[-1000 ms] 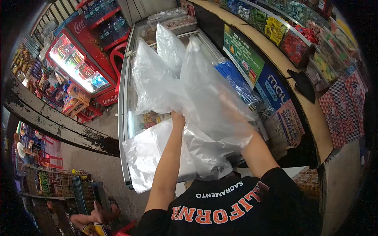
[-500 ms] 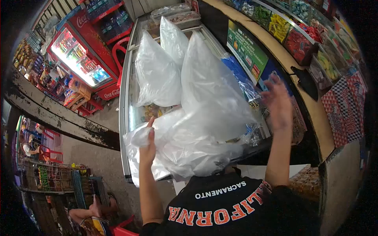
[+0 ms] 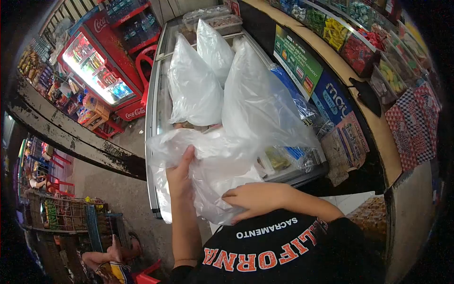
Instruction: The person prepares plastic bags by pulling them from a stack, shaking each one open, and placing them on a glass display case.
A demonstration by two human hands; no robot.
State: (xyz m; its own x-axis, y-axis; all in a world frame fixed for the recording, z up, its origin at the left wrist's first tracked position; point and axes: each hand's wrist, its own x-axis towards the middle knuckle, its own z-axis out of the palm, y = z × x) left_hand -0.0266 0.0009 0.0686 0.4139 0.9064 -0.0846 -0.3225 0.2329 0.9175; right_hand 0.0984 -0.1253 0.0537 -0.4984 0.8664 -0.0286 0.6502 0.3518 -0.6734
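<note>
My left hand [image 3: 180, 176] is closed on a crumpled, clear plastic bag [image 3: 213, 165], thumb on top, at the near left of a glass-topped freezer [image 3: 151, 109]. Low in front of my shirt, my right hand [image 3: 260, 199] has its fingers bent against the near edge of the same bag, and the plastic bunches there. Beyond the hands stand three puffed, pointed plastic bags: a large one [image 3: 260, 94] on the right, one [image 3: 194, 85] on the left and one [image 3: 215, 49] behind. What lies inside the bags cannot be made out.
A red drinks cooler [image 3: 97, 61] and red chair [image 3: 144, 71] stand left of the freezer. To the right runs a counter [image 3: 373, 128] with candy bins [image 3: 359, 52] and a green poster [image 3: 298, 61]. Clear tubs [image 3: 222, 21] sit at the freezer's far end. A person's legs [image 3: 111, 253] show lower left.
My right hand has come down from the raised right side onto the plastic bag's near edge. The loose plastic has shifted left off the freezer's front right, and my left hand still holds it.
</note>
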